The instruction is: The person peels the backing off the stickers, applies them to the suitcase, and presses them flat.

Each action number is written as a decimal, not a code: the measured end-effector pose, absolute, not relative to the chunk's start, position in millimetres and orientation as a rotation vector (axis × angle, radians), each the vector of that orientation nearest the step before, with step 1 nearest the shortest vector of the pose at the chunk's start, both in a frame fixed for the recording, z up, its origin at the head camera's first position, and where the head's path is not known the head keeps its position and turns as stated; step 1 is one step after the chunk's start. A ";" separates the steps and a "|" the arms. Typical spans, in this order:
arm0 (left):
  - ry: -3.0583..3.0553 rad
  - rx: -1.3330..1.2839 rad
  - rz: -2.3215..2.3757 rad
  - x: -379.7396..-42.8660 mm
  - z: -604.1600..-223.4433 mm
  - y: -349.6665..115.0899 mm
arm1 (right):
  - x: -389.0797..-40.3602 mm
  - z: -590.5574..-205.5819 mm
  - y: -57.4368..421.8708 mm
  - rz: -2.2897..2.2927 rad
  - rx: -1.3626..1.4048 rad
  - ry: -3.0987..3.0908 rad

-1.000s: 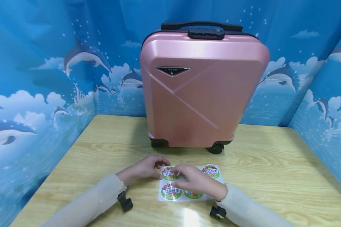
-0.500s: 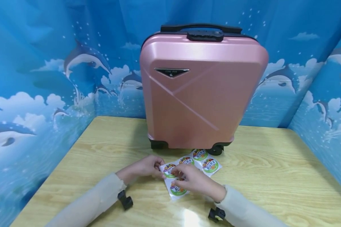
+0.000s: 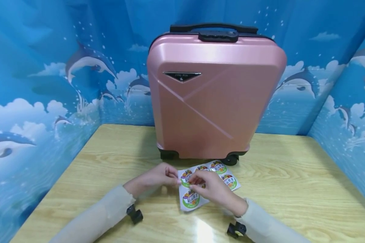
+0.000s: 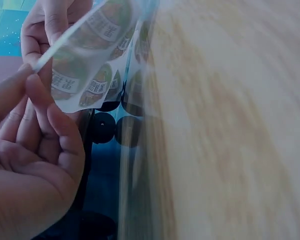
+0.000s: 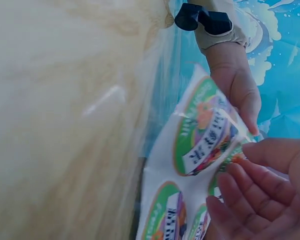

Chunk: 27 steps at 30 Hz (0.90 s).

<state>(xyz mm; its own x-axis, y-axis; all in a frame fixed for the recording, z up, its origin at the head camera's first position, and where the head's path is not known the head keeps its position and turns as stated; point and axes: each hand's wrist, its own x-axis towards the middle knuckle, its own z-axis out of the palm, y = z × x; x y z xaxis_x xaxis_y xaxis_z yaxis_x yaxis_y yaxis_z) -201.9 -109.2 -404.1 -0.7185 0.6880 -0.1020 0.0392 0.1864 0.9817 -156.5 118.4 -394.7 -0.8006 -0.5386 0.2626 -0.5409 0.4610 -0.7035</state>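
A white sheet of round fruit-picture stickers is lifted and tilted in front of the suitcase. At its left edge my left hand pinches the sheet between thumb and index finger, plainest in the left wrist view, where the left hand has its other fingers curled. Over the upper left sticker, my right hand has its thumb and index fingertips close together at the print. In the right wrist view the right hand has loosely bent fingers by the sheet, with nothing visibly pinched. It hides part of the stickers.
A pink hard-shell suitcase with a black handle stands upright on the wooden table, close behind the sheet. Blue dolphin-print curtains enclose the back and sides. Black wrist mounts hang under the sleeves.
The sheet, flat on the table earlier, has been turned and raised by the left hand. Since half a second ago it has moved slightly right, and the right thumb and index fingertips have come closer together.
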 end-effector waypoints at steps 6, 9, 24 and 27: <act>1.858 0.733 1.631 -202.3 -401.5 -108.5 | -156.5 -393.0 120.2 1.361 0.950 -2.593; 1.846 0.747 1.625 -202.6 -400.2 -108.4 | -155.9 -392.6 120.3 1.380 0.949 -2.538; 1.821 0.792 1.687 -194.9 -399.0 -93.3 | -148.5 -391.0 121.8 1.372 0.895 -2.390; 1.807 0.774 1.713 -193.1 -398.2 -89.9 | -147.6 -390.6 122.7 1.428 0.877 -2.395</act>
